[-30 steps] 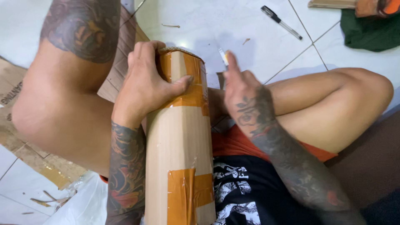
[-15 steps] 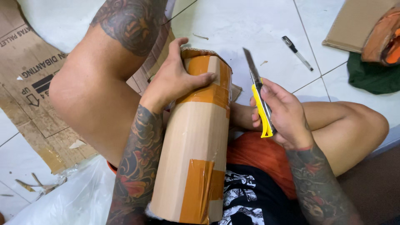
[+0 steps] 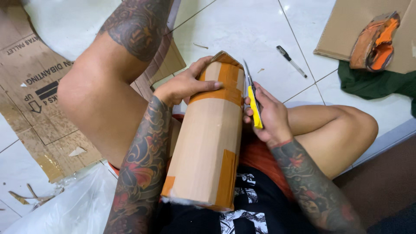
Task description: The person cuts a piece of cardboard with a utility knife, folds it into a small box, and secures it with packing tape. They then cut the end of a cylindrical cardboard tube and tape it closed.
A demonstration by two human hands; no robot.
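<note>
Parcel: tall cardboard package (image 3: pixel 208 138) wrapped in brown tape, propped on the seated person's lap between the knees, far end pointing away across the tiled floor (image 3: pixel 242 30).
Left hand: left hand (image 3: pixel 184 84) wrapped over the taped far end, fingers curled across the top band, thumb on the near side; a firm hold that steadies the parcel.
Right hand: right hand (image 3: pixel 268 115) closed around a yellow box cutter (image 3: pixel 253 99), blade out and pointing away, just beside the parcel's right edge near the top tape.
Blade contact: cannot tell whether the tip touches the tape or sits just off it.
Risk, fingers: the left fingertips lie near the blade line; a slip across slick tape could likely carry the edge into them.
Risk, legs: bare thighs flank the parcel; a downward overrun could reach skin.
Risk, contents: a deep cut might score whatever is inside.
Left side: flattened cardboard sheets (image 3: pixel 30 78) and clear plastic wrap (image 3: pixel 73 208).
Far side: black pen (image 3: pixel 291 61), green cloth (image 3: pixel 377 82), orange-and-brown bundle (image 3: pixel 375 41) on more cardboard.
</note>
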